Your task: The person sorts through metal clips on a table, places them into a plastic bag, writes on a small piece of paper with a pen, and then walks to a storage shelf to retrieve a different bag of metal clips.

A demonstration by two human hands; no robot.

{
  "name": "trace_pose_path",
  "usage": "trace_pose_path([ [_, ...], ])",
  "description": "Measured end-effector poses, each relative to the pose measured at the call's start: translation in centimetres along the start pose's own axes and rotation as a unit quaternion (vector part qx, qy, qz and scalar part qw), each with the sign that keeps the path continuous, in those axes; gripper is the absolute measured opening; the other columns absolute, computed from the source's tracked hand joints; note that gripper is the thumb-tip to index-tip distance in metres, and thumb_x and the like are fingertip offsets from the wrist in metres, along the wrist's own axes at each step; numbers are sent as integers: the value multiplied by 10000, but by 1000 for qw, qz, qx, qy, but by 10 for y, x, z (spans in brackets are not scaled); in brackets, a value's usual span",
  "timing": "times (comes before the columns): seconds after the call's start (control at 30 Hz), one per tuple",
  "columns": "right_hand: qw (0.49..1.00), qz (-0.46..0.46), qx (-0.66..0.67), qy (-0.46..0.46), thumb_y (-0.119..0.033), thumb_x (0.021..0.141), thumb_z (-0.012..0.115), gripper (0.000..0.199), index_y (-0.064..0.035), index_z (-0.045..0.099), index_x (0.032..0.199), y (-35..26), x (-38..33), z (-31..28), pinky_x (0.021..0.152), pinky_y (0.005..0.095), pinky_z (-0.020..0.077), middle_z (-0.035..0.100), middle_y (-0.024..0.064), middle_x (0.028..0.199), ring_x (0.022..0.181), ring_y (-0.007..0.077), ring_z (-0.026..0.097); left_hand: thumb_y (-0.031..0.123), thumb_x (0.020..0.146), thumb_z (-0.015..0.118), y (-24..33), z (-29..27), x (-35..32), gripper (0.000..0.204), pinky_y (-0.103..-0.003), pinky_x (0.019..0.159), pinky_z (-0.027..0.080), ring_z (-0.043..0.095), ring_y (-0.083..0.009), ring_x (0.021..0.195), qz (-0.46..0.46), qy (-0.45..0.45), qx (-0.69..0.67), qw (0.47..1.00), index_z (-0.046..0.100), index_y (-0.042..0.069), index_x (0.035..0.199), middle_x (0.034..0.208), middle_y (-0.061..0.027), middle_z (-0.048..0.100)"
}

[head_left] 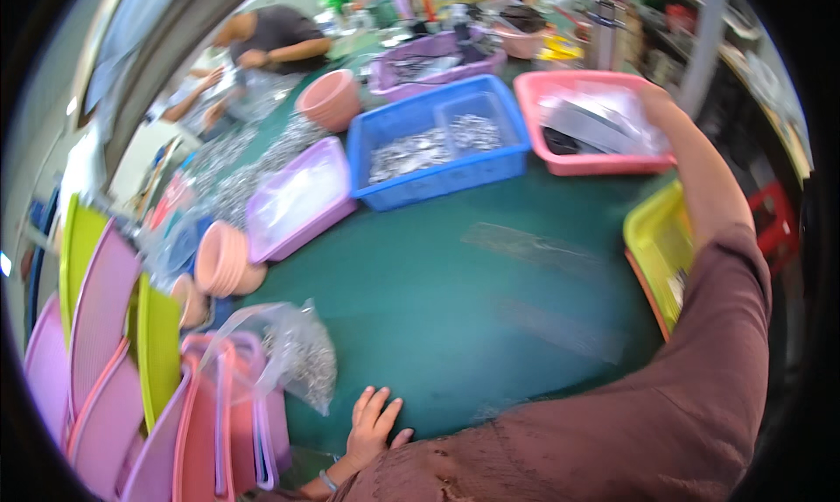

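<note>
My left hand [372, 425] lies on the green tabletop [437, 309] near its front edge, fingers stretched out and nothing in them. Just beyond it is a clear plastic bag [302, 358] of small metal parts. My right arm reaches far forward, and my right hand [654, 101] is at the right side of a pink basket [604, 164]. Its fingers are hidden and blurred, so any hold cannot be made out. Inside that basket are clear plastic bags [626, 127] and something dark. Beside it stands a blue bin [429, 187] with silvery metal pieces and a clear inner tray.
A purple basket [319, 222] with clear film sits left of the blue bin. Stacked pink pots [223, 259] and upright purple, pink and green baskets [162, 353] crowd the left. A yellow-green basket [643, 231] is under my right arm. Another person [280, 42] works at the far left.
</note>
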State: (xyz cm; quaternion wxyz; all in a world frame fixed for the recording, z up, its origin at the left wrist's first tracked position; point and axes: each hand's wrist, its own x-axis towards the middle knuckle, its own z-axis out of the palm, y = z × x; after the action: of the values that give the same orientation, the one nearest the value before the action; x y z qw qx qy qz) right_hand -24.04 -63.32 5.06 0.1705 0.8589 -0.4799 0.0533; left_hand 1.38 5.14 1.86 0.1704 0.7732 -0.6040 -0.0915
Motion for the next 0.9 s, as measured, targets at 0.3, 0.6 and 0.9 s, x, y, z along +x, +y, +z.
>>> trace_pose_path([
  [0.3, 974, 81, 193, 83, -159, 736, 542, 186, -80, 654, 863, -7, -29, -54, 702, 378, 480, 623, 159, 856, 785, 295, 608, 135, 705, 620, 7, 6, -2, 445, -484, 932, 312, 355, -424, 1128, 32, 46, 3, 998, 496, 10, 1114, 1204, -219, 414],
  [0.6, 887, 94, 342, 296, -207, 771, 565, 194, -42, 631, 849, 15, -41, -101, 641, 323, 460, 618, 130, 729, 676, 221, 601, 164, 732, 614, 3, 7, 0, 378, -478, 912, 333, 392, -418, 1089, 61, 77, 16, 995, 526, 8, 1065, 1156, -221, 447],
  [0.9, 841, -253, 474, -60, -169, 811, 535, 148, -29, 582, 825, -154, -157, -222, 631, 298, 460, 579, 74, 697, 662, 151, 554, 242, 835, 548, 52, 5, 122, 433, -318, 758, 470, 540, -230, 923, -36, 27, -578, 815, 435, -18, 1162, 1099, -150, 486],
])
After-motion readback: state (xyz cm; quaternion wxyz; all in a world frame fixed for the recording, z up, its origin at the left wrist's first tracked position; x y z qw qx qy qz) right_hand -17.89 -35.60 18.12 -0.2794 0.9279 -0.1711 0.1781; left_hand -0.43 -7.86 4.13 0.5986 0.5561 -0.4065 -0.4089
